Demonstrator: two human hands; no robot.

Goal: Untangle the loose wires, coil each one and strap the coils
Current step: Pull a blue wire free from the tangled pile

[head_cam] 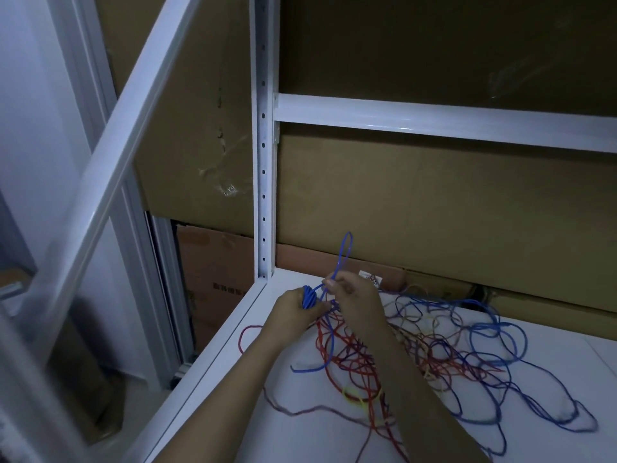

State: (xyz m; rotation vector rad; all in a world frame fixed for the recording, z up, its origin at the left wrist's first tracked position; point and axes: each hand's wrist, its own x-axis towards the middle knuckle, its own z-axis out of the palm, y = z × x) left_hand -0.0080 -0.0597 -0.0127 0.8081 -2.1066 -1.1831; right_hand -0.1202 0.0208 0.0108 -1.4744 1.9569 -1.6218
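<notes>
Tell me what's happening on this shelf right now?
A person is winding a blue wire. The left hand holds a small blue coil, while the right hand pinches a loop of the same wire raised above it. A tangle of red and blue wires lies loose on the white shelf.

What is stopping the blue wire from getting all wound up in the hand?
The left hand grips a blue coil and the right hand pinches the blue wire. The rest of that wire runs through the tangle of red and other wires on the shelf, which blocks it.
</notes>
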